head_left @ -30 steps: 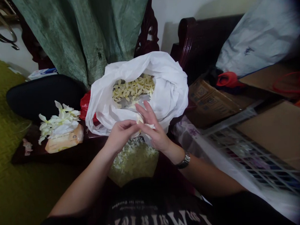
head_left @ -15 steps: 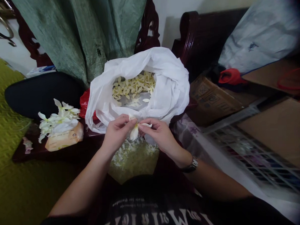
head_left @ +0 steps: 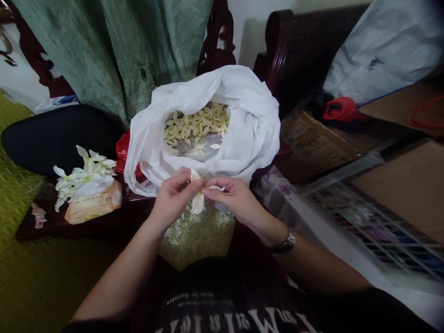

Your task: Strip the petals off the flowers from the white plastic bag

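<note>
Between my hands is a white flower, its petals sticking out around my fingertips. My left hand pinches it from the left, thumb against fingers. From the right, my right hand pinches the same flower, with a petal showing between thumb and forefinger. Just beyond both hands lies an open white plastic bag, with many pale yellow-white petals inside. White bits lie below my hands on a yellowish surface. At the left, white flowers rest on an orange-and-white packet.
A red bag touches the white bag's left side. Beside it is a black cushion-like object. Green cloth hangs behind. On the right are a cardboard box and a white wire rack.
The whole view has shifted slightly. My fingertips have closed in on the flower's centre, and its yellow middle is now covered.
</note>
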The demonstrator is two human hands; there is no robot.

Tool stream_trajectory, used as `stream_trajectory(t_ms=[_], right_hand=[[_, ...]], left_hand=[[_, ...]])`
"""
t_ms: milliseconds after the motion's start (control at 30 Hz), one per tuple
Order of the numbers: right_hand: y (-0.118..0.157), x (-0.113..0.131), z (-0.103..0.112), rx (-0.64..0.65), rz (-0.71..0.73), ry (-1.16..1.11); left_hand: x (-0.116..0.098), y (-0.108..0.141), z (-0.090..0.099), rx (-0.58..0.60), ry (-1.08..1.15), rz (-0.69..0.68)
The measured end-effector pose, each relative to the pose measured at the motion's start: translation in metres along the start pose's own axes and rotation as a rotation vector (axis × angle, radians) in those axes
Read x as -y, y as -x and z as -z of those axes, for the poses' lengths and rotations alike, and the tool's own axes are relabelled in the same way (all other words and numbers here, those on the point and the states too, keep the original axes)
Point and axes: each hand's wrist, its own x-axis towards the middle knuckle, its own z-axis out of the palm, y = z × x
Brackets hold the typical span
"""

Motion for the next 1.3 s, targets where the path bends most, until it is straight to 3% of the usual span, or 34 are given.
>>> stream_trajectory(t_ms=[200, 333, 400, 467, 533, 633, 667, 733, 767, 833, 967, 1067, 1300], right_hand=[[0.001, -0.001, -0.002, 0.062, 0.007, 0.0], [0.004, -0.006, -0.007, 0.087, -0.013, 0.045], [0.005, -0.009, -0.008, 0.084, -0.049, 0.062], [0.006, -0.012, -0.007, 0.057, -0.086, 0.045], [0.007, -0.014, -0.003, 0.029, -0.111, 0.017], [0.01, -0.014, 0.008, 0.022, -0.135, 0.012], [0.011, -0.015, 0.013, 0.017, -0.14, 0.02], [0.014, -0.016, 0.022, -0.006, -0.152, 0.039], [0.016, -0.018, 0.025, -0.02, -0.161, 0.045], [0.019, -0.02, 0.03, -0.049, -0.182, 0.048], [0.024, -0.02, 0.03, -0.091, -0.201, 0.05], [0.026, -0.015, 0.027, -0.11, -0.199, 0.048], [0.027, -0.005, 0.025, -0.114, -0.148, 0.011]], left_hand=[[0.0, 0.002, 0.001, 0.008, -0.047, -0.007], [-0.002, 0.015, -0.003, 0.021, -0.131, -0.026], [-0.01, 0.023, 0.005, 0.015, -0.23, -0.08], [-0.022, 0.026, 0.027, -0.082, -0.357, -0.182], [-0.035, 0.021, 0.064, -0.285, -0.528, -0.262], [-0.048, -0.006, 0.133, -0.514, -0.963, -0.078], [-0.048, -0.019, 0.153, -0.499, -1.104, 0.044], [-0.042, -0.046, 0.18, -0.295, -1.317, 0.32], [-0.037, -0.058, 0.186, -0.229, -1.331, 0.361], [-0.023, -0.08, 0.186, -0.118, -1.335, 0.411], [0.001, -0.103, 0.167, 0.008, -1.333, 0.495], [0.007, -0.107, 0.159, 0.02, -1.323, 0.514], [0.004, -0.101, 0.162, -0.041, -1.288, 0.459]])
